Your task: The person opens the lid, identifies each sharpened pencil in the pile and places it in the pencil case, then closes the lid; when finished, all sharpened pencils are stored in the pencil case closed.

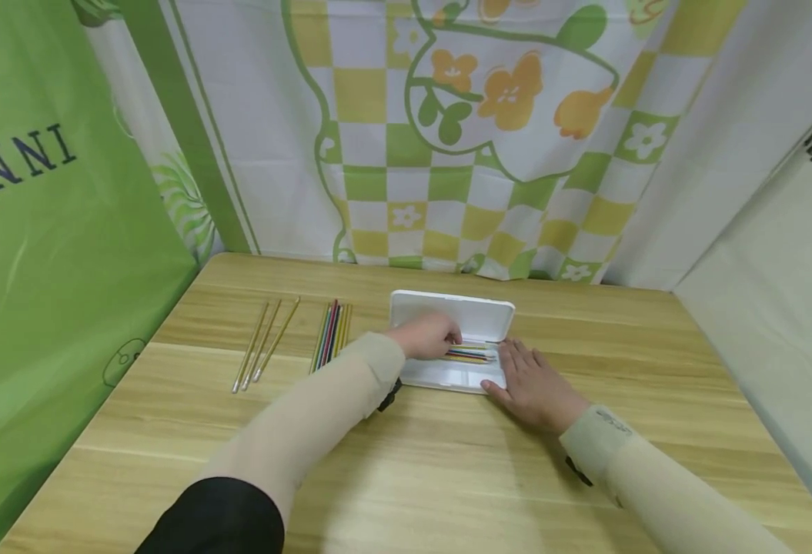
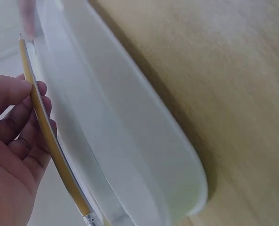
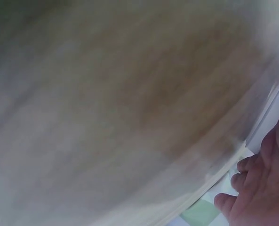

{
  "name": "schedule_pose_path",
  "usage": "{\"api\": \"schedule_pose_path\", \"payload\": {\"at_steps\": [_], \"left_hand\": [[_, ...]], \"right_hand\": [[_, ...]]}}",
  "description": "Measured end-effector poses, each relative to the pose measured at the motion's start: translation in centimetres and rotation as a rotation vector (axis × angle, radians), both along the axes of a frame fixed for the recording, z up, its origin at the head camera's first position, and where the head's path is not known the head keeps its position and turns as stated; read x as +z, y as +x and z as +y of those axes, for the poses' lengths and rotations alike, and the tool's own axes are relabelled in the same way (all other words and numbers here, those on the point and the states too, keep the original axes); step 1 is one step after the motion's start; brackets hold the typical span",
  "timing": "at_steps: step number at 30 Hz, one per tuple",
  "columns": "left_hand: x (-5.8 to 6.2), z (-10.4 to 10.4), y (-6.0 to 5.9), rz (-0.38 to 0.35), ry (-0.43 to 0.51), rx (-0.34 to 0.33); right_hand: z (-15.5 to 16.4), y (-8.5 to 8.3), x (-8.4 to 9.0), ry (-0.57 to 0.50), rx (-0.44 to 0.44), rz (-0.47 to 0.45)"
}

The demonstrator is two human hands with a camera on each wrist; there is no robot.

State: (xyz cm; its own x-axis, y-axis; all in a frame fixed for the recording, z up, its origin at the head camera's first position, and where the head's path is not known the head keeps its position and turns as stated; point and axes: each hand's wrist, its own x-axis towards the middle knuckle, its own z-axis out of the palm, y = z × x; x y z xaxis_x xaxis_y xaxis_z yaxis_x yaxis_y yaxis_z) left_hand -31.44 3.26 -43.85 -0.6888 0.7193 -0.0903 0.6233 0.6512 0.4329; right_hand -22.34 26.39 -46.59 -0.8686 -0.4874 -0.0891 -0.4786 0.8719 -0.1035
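Note:
An open white pencil case [image 1: 478,317] lies in the middle of the wooden table [image 1: 406,469], with several coloured pencils [image 1: 473,355] in its tray. My left hand [image 1: 436,337] reaches into the tray. In the left wrist view its curled fingers [image 2: 24,127] hold a yellow pencil [image 2: 50,136] beside the case's white wall [image 2: 125,136]. My right hand [image 1: 522,363] lies flat on the table at the case's right end, fingers straight and touching its edge. The right wrist view is blurred and shows only this hand's fingers [image 3: 259,188] and the tabletop [image 3: 120,94].
Left of the case, a bundle of coloured pencils [image 1: 332,335] lies on the table, and three gold pencils [image 1: 264,344] lie further left. Patterned curtains [image 1: 447,154] hang behind the table, a green one [image 1: 52,254] on its left side.

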Motion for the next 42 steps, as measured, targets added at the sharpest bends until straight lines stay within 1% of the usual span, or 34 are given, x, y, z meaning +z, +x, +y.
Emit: {"api": "schedule_pose_path", "payload": {"at_steps": [4,11,13,16,20,22,26,30,34,37,39,42], "left_hand": [[-0.4,0.5,0.0,0.044,-0.034,-0.014],[-0.8,1.0,0.2,0.068,-0.045,-0.014],[-0.9,1.1,0.3,0.087,-0.058,-0.027],[-1.2,1.2,0.5,0.134,-0.083,-0.05],[-1.1,1.2,0.9,0.151,-0.096,-0.057],[-1.0,1.1,1.1,0.13,-0.092,-0.049],[-0.7,0.4,1.4,0.063,-0.06,-0.004],[-1.0,-0.9,1.1,-0.01,0.042,0.048],[-1.2,-2.8,0.8,-0.053,0.165,0.065],[-1.4,-4.5,0.9,-0.08,0.233,0.087],[-1.3,-5.7,1.1,-0.109,0.271,0.121],[-1.1,-7.6,1.4,-0.128,0.312,0.172]], "right_hand": [[-0.2,0.0,0.2,0.004,-0.001,-0.004],[-0.1,0.0,0.4,-0.021,0.006,-0.017],[-0.1,0.1,0.4,-0.033,0.008,-0.021],[0.0,0.1,0.4,-0.048,0.008,-0.025],[0.1,0.0,0.1,-0.038,0.015,-0.021],[0.1,0.0,-0.1,-0.033,0.022,-0.014],[0.1,0.0,-0.1,-0.029,0.02,-0.016],[-0.1,0.1,0.3,-0.031,0.002,-0.038],[-0.2,0.1,0.5,-0.011,-0.014,-0.051],[-0.3,0.1,0.6,-0.009,-0.021,-0.057],[-0.3,0.1,0.7,-0.016,-0.017,-0.055],[-0.2,0.1,0.7,-0.013,-0.015,-0.056]]}}
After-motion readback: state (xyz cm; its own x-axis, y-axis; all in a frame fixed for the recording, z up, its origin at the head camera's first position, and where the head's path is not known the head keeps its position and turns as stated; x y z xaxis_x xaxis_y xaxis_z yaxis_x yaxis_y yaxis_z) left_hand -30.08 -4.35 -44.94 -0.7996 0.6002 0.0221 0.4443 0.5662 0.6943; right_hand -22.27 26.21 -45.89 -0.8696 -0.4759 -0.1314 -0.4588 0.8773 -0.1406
